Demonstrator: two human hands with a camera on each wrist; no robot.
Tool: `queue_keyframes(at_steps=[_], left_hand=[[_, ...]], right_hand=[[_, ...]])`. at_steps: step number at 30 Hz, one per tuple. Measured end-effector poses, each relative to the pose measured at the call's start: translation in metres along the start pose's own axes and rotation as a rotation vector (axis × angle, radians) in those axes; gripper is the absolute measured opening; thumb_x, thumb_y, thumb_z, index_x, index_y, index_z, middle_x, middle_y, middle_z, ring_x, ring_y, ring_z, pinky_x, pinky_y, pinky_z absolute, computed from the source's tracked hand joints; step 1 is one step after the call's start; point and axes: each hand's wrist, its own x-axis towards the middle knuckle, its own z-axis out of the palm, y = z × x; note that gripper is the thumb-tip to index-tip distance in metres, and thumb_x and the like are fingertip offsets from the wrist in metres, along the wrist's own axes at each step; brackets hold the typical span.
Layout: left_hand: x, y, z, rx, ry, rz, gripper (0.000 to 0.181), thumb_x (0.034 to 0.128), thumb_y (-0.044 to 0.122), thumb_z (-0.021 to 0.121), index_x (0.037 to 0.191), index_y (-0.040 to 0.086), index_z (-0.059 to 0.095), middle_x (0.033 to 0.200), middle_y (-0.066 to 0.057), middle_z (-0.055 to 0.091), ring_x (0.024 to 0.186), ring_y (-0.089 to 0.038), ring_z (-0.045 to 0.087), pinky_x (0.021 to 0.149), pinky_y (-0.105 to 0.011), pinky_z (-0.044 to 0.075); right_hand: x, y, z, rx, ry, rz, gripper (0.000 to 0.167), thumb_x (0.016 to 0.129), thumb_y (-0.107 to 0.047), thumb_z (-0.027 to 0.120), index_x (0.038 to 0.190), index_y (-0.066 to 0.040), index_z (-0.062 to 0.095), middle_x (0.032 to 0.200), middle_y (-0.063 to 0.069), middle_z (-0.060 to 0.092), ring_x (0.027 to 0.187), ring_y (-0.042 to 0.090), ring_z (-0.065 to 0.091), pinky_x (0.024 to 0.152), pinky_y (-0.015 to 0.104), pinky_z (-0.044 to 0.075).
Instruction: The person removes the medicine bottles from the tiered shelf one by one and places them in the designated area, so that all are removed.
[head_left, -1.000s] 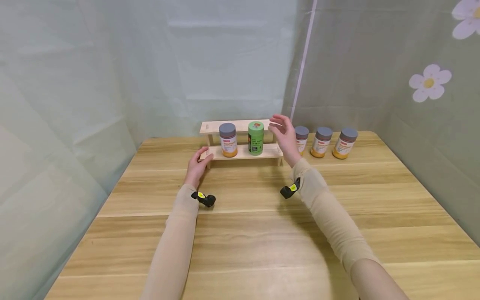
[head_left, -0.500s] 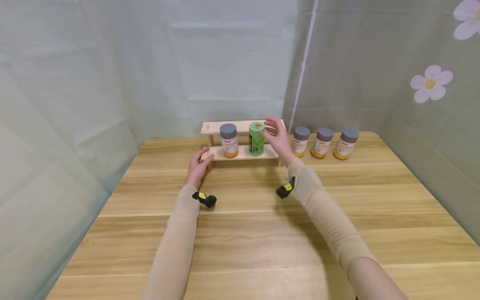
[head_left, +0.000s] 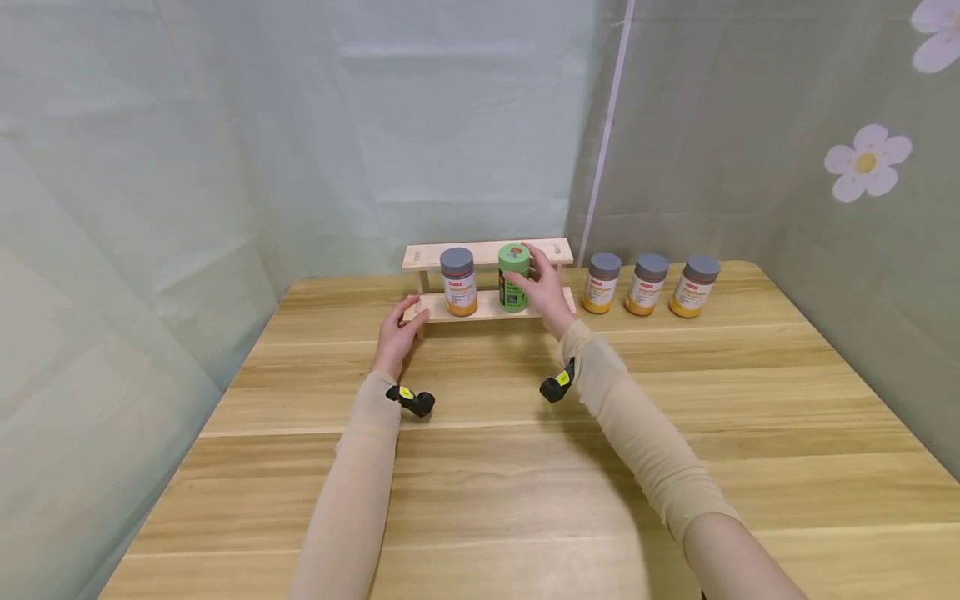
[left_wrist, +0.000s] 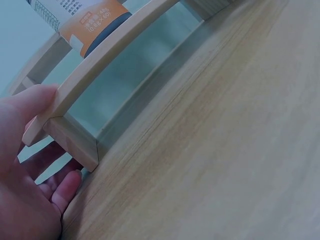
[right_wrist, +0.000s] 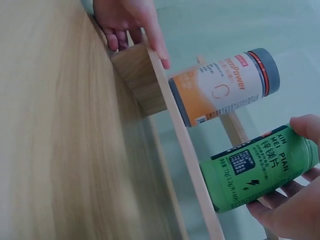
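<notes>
A two-tier wooden rack stands at the back of the table. My left hand holds the left end of its lower board, thumb on top and fingers below beside the leg, as the left wrist view shows. On that board stand a grey-capped supplement bottle with a white and orange label, and a green supplement bottle to its right. My right hand grips the green bottle from the right, thumb across its front and fingers round the far side. In the right wrist view the green bottle still meets the board.
To the right of the rack, a row of three matching grey-capped bottles stands on the wooden table. A pale curtain hangs behind the table and along both sides.
My right hand has moved left and down from beside the rack's right end, and its fingers have come round the green bottle. My left hand stays at the rack.
</notes>
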Motion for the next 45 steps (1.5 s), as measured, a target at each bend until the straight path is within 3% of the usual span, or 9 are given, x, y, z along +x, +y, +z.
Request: queue_keyframes(at_steps=[7, 16, 20, 24, 33, 40, 45], left_hand=[[0.001, 0.002, -0.001, 0.010, 0.011, 0.000, 0.050, 0.0929, 0.033, 0.065, 0.140, 0.021, 0.051, 0.156, 0.001, 0.036, 0.103, -0.014, 0.044, 0.084, -0.021, 0.037], [-0.002, 0.002, -0.001, 0.004, 0.000, -0.001, 0.051, 0.0932, 0.030, 0.065, 0.141, 0.019, 0.051, 0.155, 0.001, 0.038, 0.097, -0.010, 0.045, 0.077, -0.018, 0.039], [-0.001, 0.002, -0.001, 0.000, 0.000, 0.002, 0.051, 0.0935, 0.030, 0.064, 0.141, 0.019, 0.050, 0.156, 0.001, 0.037, 0.116, -0.016, 0.045, 0.090, -0.022, 0.038], [-0.001, 0.001, -0.001, 0.007, -0.003, 0.004, 0.052, 0.0937, 0.031, 0.064, 0.142, 0.019, 0.049, 0.157, 0.001, 0.035, 0.135, -0.018, 0.037, 0.101, -0.026, 0.034], [0.000, -0.002, 0.001, -0.028, -0.005, 0.006, 0.051, 0.0926, 0.029, 0.066, 0.140, 0.017, 0.051, 0.154, 0.001, 0.040, 0.110, -0.012, 0.043, 0.081, -0.017, 0.037], [-0.014, 0.019, -0.003, -0.063, -0.033, -0.024, 0.052, 0.0932, 0.021, 0.065, 0.142, 0.011, 0.049, 0.156, -0.004, 0.037, 0.123, -0.021, 0.041, 0.084, -0.020, 0.036], [-0.025, 0.030, -0.002, -0.037, -0.044, -0.016, 0.053, 0.0948, 0.021, 0.062, 0.144, 0.009, 0.045, 0.157, -0.006, 0.035, 0.123, -0.023, 0.041, 0.086, -0.021, 0.036]], right_hand=[[0.002, 0.003, 0.005, 0.011, -0.005, -0.028, 0.066, 0.093, -0.020, 0.065, 0.150, -0.018, 0.032, 0.146, 0.014, 0.045, 0.135, 0.032, 0.043, 0.111, 0.050, 0.036], [-0.003, 0.000, 0.001, 0.012, 0.001, -0.042, 0.063, 0.093, -0.022, 0.066, 0.148, -0.018, 0.035, 0.144, 0.014, 0.047, 0.134, 0.031, 0.044, 0.110, 0.051, 0.037], [-0.002, -0.001, -0.004, 0.012, 0.007, -0.064, 0.060, 0.093, -0.020, 0.065, 0.146, -0.017, 0.037, 0.143, 0.015, 0.048, 0.134, 0.032, 0.044, 0.111, 0.050, 0.035], [-0.002, -0.001, -0.009, 0.000, 0.024, -0.063, 0.060, 0.092, -0.020, 0.066, 0.146, -0.018, 0.038, 0.144, 0.015, 0.047, 0.134, 0.032, 0.043, 0.112, 0.050, 0.034], [-0.009, 0.000, -0.023, -0.002, 0.027, -0.058, 0.063, 0.093, -0.021, 0.066, 0.148, -0.017, 0.036, 0.144, 0.016, 0.046, 0.134, 0.033, 0.043, 0.110, 0.052, 0.036], [-0.013, 0.001, -0.035, -0.010, 0.056, -0.066, 0.062, 0.092, -0.022, 0.066, 0.147, -0.017, 0.038, 0.143, 0.017, 0.047, 0.132, 0.033, 0.044, 0.109, 0.051, 0.037], [-0.016, 0.002, -0.045, -0.011, 0.071, -0.056, 0.062, 0.092, -0.022, 0.066, 0.147, -0.018, 0.038, 0.143, 0.017, 0.046, 0.132, 0.033, 0.043, 0.108, 0.053, 0.037]])
